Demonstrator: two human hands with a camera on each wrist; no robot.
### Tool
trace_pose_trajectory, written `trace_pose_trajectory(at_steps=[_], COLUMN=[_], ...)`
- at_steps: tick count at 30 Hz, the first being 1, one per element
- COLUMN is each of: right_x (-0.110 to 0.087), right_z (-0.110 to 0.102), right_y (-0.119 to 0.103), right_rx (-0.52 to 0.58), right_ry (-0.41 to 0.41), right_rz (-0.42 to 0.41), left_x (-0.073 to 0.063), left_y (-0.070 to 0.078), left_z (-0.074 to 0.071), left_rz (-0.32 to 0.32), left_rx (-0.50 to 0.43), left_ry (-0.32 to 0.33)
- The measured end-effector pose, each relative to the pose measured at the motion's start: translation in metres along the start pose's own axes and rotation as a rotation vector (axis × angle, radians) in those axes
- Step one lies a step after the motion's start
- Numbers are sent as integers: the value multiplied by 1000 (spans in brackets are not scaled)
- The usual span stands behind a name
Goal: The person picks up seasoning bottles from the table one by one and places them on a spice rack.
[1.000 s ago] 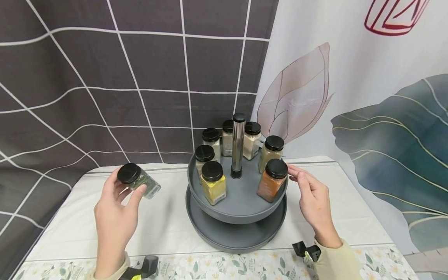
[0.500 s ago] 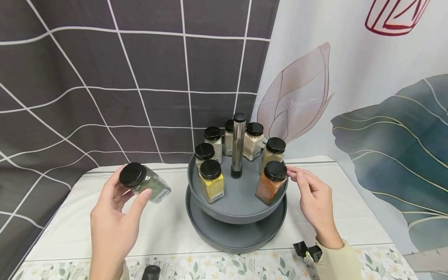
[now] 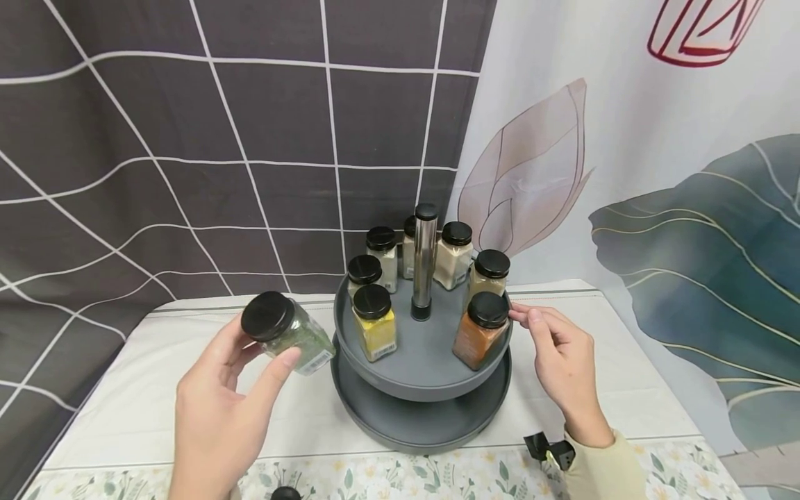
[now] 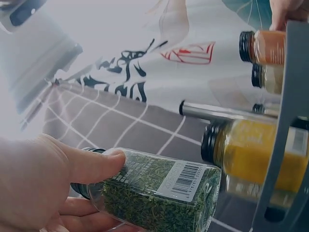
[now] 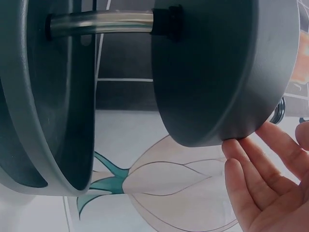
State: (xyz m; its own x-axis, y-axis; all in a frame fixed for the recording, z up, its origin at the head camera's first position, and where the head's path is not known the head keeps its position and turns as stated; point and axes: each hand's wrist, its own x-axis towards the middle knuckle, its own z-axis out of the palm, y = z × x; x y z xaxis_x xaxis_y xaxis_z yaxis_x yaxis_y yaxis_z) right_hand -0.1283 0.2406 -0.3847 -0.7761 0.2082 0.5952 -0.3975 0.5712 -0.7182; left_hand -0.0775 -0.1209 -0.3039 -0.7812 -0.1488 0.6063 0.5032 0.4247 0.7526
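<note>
My left hand (image 3: pixel 228 396) grips a clear spice jar (image 3: pixel 300 340) of dried green herbs, thumb on one side and fingers on the other. The jar has a black lid and leans with its base toward the two-tier grey turntable (image 3: pixel 425 390). In the left wrist view its barcode label (image 4: pixel 184 180) shows beside my thumb. My right hand (image 3: pixel 562 361) touches the upper tier's rim with its fingertips (image 5: pixel 231 145), near the orange spice jar (image 3: pixel 478 340). On the front left of that tier stands a yellow spice jar (image 3: pixel 376 333).
Several more black-lidded jars, including a pale one (image 3: pixel 453 260), stand round the back of the upper tier. A metal post (image 3: pixel 425 260) rises from its middle. The lower tier (image 3: pixel 425 427) sits on a white cloth (image 3: pixel 294 417) with a floral front edge. Dark grid fabric hangs behind.
My left hand has carried the herb jar rightward, closer to the turntable. The upper tier has turned slightly clockwise seen from above, its jars shifting with it. My right hand stays at the rim.
</note>
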Motion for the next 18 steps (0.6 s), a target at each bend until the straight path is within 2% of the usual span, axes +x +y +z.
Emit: trace_pose_trajectory(at_steps=[5,12,18], right_x=[-1,-2,-1], right_z=[-1,-2,-3], right_y=[-1,-4,-8], right_rx=[-33,-79,-107], right_ry=[7,17,21], right_rz=[-33,-66,-97], left_x=[-2,-2,-3], left_y=[8,20,22], left_z=[6,18,31], left_rz=[63,20,112], left_rx=[-54,-75,-11], left_ry=[-39,-94,-105])
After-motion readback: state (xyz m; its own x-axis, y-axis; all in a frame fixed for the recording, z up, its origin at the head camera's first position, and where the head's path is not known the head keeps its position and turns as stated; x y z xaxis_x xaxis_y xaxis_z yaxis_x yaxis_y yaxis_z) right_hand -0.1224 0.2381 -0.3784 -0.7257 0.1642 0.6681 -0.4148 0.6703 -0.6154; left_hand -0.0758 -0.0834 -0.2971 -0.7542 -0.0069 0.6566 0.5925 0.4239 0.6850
